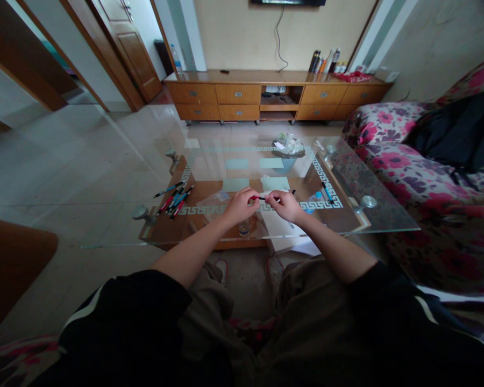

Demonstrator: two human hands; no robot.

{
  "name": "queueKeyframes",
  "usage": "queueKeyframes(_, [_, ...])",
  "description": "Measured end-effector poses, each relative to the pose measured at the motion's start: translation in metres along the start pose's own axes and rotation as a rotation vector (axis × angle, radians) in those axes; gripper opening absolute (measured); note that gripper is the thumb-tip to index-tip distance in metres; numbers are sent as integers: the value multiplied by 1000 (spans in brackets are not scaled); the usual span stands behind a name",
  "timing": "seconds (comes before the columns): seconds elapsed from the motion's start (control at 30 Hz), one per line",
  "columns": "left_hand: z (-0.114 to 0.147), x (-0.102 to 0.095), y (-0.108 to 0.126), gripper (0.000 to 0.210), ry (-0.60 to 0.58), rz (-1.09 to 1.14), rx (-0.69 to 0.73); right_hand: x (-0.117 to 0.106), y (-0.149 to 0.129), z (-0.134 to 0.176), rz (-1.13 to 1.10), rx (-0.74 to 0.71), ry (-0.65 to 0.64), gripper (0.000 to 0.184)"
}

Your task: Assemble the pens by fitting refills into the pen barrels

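Just apart, left hand [241,205] and right hand [284,205] pinch pen parts [255,197].

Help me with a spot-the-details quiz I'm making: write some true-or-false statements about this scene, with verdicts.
1. The left hand and right hand are close together over the table. True.
2. A pile of pens lies toward the table's left. True.
3. The right hand is empty. False: it holds a black stick.
4. No pen lies toward the table's right. False: a blue pen lies there.
5. The black bag is on the sofa. True.
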State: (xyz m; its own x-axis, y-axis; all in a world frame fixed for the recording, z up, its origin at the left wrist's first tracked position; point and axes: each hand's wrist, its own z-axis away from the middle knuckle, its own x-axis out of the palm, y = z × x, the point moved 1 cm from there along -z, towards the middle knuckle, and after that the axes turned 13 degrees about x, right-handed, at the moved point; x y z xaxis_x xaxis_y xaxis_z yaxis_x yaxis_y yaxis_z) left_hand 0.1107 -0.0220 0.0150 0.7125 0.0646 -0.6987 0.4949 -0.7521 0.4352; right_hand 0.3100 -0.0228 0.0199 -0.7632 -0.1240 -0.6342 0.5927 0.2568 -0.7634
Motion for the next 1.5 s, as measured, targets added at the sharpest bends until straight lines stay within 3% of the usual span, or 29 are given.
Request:
queueKeyframes(0.17, [0, -1, -2, 12, 35, 17, -4, 3, 5, 0, -89, 19, 30, 35])
queueKeyframes(0.33, [0, 0, -5, 18, -17, 53, 26, 1, 7, -2, -62, 19, 52, 29])
queueKeyframes(0.67, [3, 3, -12, 21, -59, 67, 35, -5, 6, -3, -5, -5, 29, 36])
queueKeyframes(0.73, [3, 3, -11, 22, -48, 65, 5, -10, 8, -6, -94, 76, 100, 41])
queueKeyframes(0.83, [3, 0, -8, 25, -26, 76, -36, -23, 18, -11, -237, 185, 334, 43])
queueKeyframes(0.9, [3, -1, -6, 26, -18, 87, -57, -32, 30, -13, -219, 212, 478, 37])
queueKeyframes(0.97, [3, -3, -6, 27, -10, 86, -83, -37, 43, -14, -135, 229, 534, 29])
queueKeyframes(1.03, [3, -3, -6, 27, -4, 80, -103, -39, 56, -13, -25, 229, 538, 26])
queueKeyframes(1.27, [6, 2, -10, 22, -31, 150, -136, -35, 88, -11, 236, 305, 436, 47])
queueKeyframes(1.5, [7, 4, -13, 21, -3, 204, -168, -35, 97, -15, 199, 366, 356, 24])
